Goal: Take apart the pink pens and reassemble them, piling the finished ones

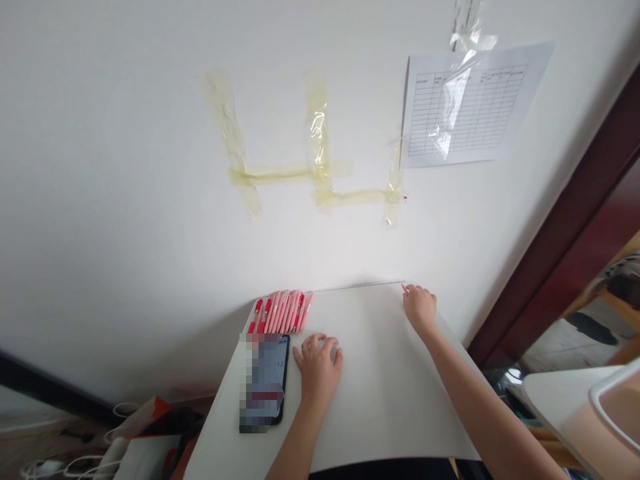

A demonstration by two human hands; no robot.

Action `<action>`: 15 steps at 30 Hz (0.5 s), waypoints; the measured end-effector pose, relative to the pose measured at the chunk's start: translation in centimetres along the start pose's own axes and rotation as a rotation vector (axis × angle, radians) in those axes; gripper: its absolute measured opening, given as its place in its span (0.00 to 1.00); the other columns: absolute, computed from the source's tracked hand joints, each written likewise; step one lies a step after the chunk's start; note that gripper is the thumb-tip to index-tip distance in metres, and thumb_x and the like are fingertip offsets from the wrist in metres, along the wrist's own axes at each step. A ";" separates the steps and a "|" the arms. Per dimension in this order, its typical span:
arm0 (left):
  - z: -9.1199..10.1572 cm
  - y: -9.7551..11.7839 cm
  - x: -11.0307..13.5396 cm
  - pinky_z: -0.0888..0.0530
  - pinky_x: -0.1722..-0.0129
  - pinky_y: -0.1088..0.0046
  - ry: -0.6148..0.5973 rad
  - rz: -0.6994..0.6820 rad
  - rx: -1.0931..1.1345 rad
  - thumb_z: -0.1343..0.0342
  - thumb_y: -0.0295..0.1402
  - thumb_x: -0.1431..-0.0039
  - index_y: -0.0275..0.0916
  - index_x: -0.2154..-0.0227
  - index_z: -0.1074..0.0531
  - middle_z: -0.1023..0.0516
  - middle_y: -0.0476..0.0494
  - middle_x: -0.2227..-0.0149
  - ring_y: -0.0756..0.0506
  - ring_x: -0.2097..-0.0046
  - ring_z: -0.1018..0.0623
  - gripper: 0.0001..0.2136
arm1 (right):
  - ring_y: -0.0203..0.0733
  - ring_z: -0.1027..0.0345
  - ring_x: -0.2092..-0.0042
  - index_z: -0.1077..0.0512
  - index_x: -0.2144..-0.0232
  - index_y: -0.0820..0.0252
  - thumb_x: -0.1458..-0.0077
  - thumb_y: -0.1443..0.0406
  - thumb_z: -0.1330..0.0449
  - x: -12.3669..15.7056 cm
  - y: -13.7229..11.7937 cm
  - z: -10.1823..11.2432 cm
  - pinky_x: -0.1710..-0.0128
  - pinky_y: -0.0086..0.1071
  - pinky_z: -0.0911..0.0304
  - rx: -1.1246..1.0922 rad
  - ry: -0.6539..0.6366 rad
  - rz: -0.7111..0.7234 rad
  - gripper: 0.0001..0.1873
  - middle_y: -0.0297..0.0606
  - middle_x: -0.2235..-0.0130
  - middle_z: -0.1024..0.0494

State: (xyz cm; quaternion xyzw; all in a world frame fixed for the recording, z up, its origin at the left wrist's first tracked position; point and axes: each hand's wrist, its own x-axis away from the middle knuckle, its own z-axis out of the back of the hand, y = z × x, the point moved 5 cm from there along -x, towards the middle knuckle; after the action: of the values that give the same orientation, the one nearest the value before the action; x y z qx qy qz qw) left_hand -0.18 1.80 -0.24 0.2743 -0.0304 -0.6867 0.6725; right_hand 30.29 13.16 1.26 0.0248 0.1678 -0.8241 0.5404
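Note:
My left hand (319, 365) lies palm down near the middle of the white table (380, 400), fingers curled over a small pale object that I cannot make out. My right hand (420, 308) is at the table's far right corner, by the wall, fingers pinched on a thin pink item like a pen whose tip shows at the fingertips. A row of several pink and red pens (281, 312) lies side by side at the far left of the table. A dark phone (267, 383) with its screen lit lies flat just left of my left hand.
The table stands against a white wall with strips of yellowed tape (320, 153) and a printed table sheet (470, 107) taped up. A dark wooden door frame (565, 227) is to the right. Bags and cables (140, 433) lie on the floor at left.

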 end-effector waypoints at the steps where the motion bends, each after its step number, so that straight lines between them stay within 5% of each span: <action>1: 0.0 0.0 0.0 0.46 0.35 0.38 -0.002 0.000 0.002 0.45 0.33 0.39 0.48 0.59 0.22 0.25 0.42 0.48 0.38 0.41 0.30 0.09 | 0.50 0.29 0.51 0.24 0.52 0.63 0.32 0.66 0.52 -0.3 0.1 -0.3 0.51 0.39 0.46 0.011 -0.004 -0.001 0.17 0.50 0.55 0.20; 10: 0.0 0.0 -0.1 0.45 0.35 0.37 -0.021 -0.014 -0.022 0.46 0.33 0.39 0.48 0.57 0.23 0.25 0.42 0.47 0.37 0.40 0.31 0.10 | 0.50 0.30 0.50 0.23 0.54 0.64 0.28 0.61 0.61 -1.4 0.7 -1.2 0.51 0.39 0.43 0.062 -0.012 0.013 0.27 0.53 0.52 0.24; 15: -0.6 0.6 0.3 0.45 0.33 0.39 -0.084 -0.109 -0.055 0.47 0.34 0.38 0.48 0.51 0.24 0.27 0.41 0.44 0.37 0.38 0.32 0.14 | 0.52 0.32 0.48 0.26 0.50 0.64 0.31 0.61 0.54 -0.5 0.8 -0.9 0.51 0.40 0.42 0.085 -0.007 0.001 0.20 0.53 0.51 0.26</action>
State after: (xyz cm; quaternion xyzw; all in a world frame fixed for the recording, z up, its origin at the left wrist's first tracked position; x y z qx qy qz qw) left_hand 0.66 1.64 -0.55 0.2276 -0.0247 -0.7337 0.6397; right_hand 31.11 13.62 0.33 0.0452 0.1306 -0.8303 0.5399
